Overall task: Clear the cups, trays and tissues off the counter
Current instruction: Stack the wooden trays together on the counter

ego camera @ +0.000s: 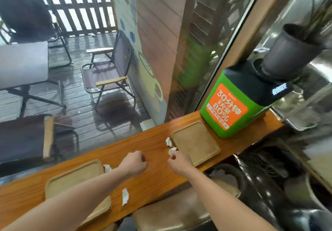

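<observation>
Closest to the camera are the person's 2 bare forearms, reaching out over the wooden counter [154, 141]. The left hand [135, 163] is clenched into a fist, can't tell if anything's balled up inside. The right hand [177, 159] has its fingers [172, 157] pinched right at a crumpled tissue [172, 150] sitting against the corner of the far tray [195, 142], looks like it's just grabbing it. Progress-wise I'd say it's early-to-middle: no cups in sight, so those seem done, but both trays and the tissues are still out. Count: 2 wooden trays, the far one plus the near tray [75, 178] on the left, and 4 tissue scraps: the pinched one, another tissue [168, 141] just beyond it, a small tissue [107, 168] touching the near tray's corner, and a long tissue [125, 196] near the front edge.
</observation>
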A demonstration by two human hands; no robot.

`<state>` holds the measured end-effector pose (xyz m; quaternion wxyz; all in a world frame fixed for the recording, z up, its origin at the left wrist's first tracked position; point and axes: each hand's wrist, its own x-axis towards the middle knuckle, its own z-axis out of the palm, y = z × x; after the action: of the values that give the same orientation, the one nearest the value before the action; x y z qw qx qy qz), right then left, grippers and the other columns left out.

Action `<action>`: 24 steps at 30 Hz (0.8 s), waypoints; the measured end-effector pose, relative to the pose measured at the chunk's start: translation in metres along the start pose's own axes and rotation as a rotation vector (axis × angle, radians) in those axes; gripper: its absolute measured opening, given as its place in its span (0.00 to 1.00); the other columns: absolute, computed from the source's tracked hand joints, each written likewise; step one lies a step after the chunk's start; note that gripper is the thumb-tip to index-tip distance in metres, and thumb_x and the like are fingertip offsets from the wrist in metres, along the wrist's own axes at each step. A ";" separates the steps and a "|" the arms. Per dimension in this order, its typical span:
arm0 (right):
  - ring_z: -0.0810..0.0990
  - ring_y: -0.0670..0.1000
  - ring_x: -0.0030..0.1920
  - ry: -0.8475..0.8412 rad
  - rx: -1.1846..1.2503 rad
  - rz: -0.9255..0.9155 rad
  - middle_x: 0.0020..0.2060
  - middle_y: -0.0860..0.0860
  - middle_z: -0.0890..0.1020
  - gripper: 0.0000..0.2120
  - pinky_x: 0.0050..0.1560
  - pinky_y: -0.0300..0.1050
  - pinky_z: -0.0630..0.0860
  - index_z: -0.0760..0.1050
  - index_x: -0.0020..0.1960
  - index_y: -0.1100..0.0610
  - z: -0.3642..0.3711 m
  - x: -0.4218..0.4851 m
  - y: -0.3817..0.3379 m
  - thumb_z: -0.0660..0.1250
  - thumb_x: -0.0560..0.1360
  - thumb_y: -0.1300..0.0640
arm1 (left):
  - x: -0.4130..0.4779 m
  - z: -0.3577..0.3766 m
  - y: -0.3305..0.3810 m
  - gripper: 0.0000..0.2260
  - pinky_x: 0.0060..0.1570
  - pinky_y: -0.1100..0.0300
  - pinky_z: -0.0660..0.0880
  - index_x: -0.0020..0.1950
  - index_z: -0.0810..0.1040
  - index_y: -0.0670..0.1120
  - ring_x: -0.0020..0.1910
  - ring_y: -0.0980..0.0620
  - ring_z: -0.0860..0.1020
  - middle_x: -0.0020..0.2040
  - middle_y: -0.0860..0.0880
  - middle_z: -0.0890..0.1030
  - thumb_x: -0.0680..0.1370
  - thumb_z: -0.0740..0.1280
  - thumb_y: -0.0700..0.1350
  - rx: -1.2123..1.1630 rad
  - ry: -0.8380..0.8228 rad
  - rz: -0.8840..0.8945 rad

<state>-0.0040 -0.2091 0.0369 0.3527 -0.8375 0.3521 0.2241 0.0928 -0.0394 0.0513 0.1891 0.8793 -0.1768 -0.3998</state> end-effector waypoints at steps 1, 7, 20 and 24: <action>0.78 0.48 0.40 0.022 -0.006 0.000 0.42 0.49 0.80 0.06 0.36 0.43 0.72 0.76 0.45 0.52 -0.011 0.005 0.011 0.63 0.78 0.52 | 0.008 0.008 0.018 0.04 0.29 0.58 0.78 0.47 0.78 0.46 0.36 0.50 0.81 0.40 0.48 0.82 0.77 0.64 0.43 0.004 0.003 0.004; 0.80 0.52 0.50 0.013 0.006 0.042 0.50 0.52 0.81 0.09 0.50 0.45 0.78 0.79 0.53 0.54 -0.077 0.043 0.073 0.66 0.79 0.50 | 0.058 0.051 0.101 0.06 0.43 0.55 0.83 0.53 0.79 0.47 0.43 0.50 0.81 0.47 0.49 0.81 0.77 0.65 0.45 -0.013 -0.052 0.013; 0.67 0.59 0.73 0.031 -0.041 0.130 0.73 0.57 0.66 0.27 0.71 0.55 0.69 0.63 0.76 0.57 -0.127 0.118 0.160 0.64 0.80 0.53 | 0.118 0.119 0.142 0.07 0.26 0.67 0.67 0.38 0.72 0.53 0.37 0.56 0.76 0.38 0.53 0.77 0.74 0.65 0.43 -0.307 -0.041 -0.181; 0.57 0.60 0.78 -0.013 0.024 0.137 0.79 0.56 0.57 0.36 0.75 0.56 0.61 0.52 0.81 0.56 -0.115 0.130 0.168 0.65 0.80 0.50 | 0.127 0.127 0.141 0.06 0.28 0.66 0.69 0.40 0.76 0.52 0.40 0.57 0.77 0.40 0.54 0.79 0.74 0.67 0.41 -0.476 0.018 -0.331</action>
<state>-0.0305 -0.4363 -0.0424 0.3489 -0.8056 0.4091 0.2487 0.0507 -0.2447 -0.0400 0.3237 0.8306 0.0696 -0.4477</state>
